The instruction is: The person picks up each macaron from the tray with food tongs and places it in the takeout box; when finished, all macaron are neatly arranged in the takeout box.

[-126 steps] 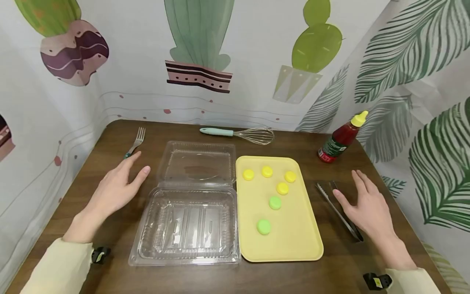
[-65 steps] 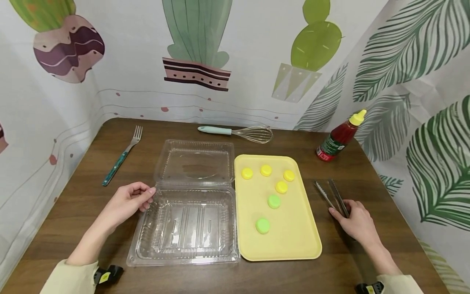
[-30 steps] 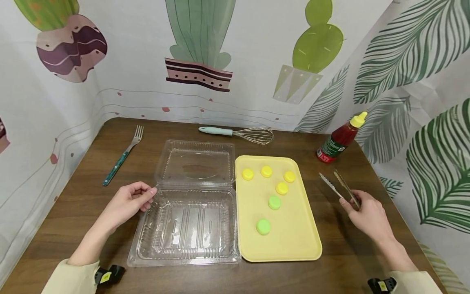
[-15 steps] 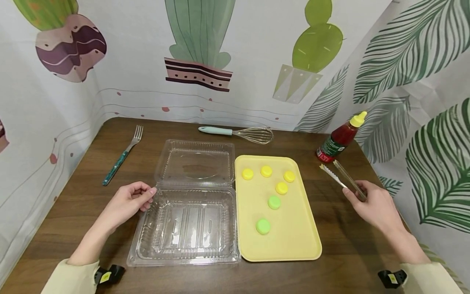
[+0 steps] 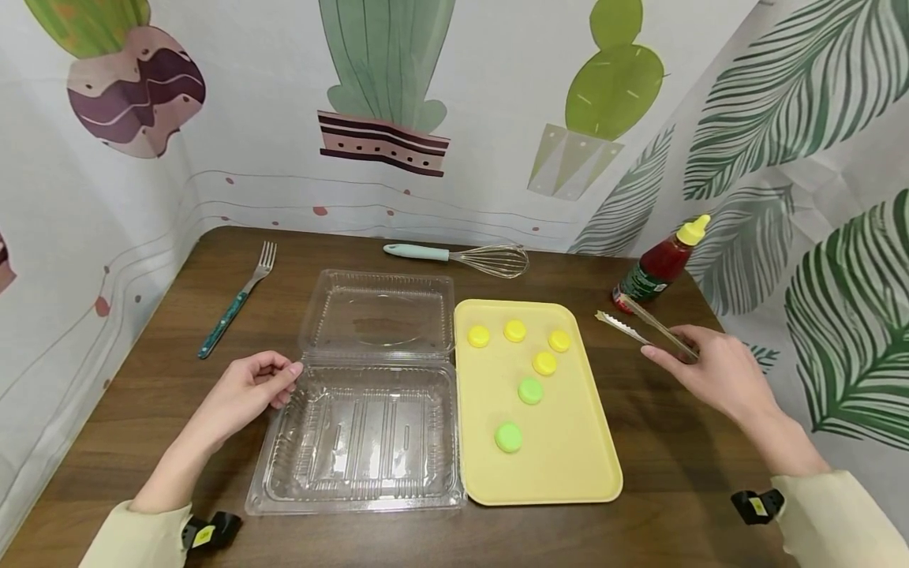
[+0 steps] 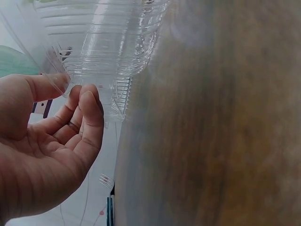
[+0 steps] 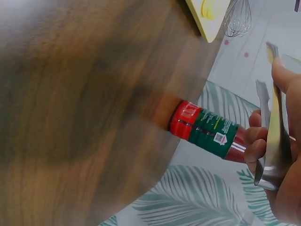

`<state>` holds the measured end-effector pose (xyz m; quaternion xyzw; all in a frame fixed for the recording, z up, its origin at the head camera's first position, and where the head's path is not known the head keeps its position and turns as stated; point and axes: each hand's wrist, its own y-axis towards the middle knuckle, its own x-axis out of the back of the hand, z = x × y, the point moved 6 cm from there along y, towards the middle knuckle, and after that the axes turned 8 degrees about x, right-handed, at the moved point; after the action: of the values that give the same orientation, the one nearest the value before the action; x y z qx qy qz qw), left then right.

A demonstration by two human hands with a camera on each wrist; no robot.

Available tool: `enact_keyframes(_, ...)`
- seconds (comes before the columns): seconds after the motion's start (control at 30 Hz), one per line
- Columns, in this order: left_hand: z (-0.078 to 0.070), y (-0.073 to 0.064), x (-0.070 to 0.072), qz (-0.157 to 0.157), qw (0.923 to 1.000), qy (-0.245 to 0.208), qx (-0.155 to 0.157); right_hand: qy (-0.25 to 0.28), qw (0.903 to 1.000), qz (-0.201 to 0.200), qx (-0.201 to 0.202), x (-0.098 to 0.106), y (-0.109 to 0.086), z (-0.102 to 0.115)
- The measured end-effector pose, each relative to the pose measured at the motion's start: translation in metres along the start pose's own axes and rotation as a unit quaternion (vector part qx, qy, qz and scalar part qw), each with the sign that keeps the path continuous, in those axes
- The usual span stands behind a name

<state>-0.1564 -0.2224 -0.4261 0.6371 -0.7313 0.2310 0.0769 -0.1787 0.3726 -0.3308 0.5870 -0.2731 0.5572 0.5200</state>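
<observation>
A clear plastic clamshell container (image 5: 365,434) lies with its lid folded back on the table. At its left edge, near the hinge, my left hand (image 5: 245,394) pinches the rim between thumb and fingers; the left wrist view shows the thumb and fingertips (image 6: 89,101) at that rim. My right hand (image 5: 724,371) holds metal tongs (image 5: 656,327) above the table, their arms spread apart and nothing between the tips. Left of the tongs is a yellow tray (image 5: 561,465) bearing several yellow macarons (image 5: 544,363) and two green macarons (image 5: 508,437).
A red sauce bottle (image 5: 656,264) with a yellow cap stands just behind the tongs' tips. At the back lies a whisk (image 5: 454,256), and a fork (image 5: 237,300) rests at the left. A patterned cloth (image 5: 497,95) hangs behind the table.
My right hand has picked the tongs up off the table, moved them away from me and turned their tips leftward. My left hand came to the container's rim and has stayed there.
</observation>
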Motion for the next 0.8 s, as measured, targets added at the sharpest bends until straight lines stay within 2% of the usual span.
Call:
enact_keyframes(0.43,0.002,0.001,0.0,0.0,1.0,-0.003,-0.008,-0.008,0.9965,0.079,0.026,-0.02,0.025,0.008)
enact_keyframes(0.8,0.002,0.001,0.0,-0.001,0.9999,-0.002,-0.01,0.011,0.9887,0.148,0.021,-0.042,0.028,0.006)
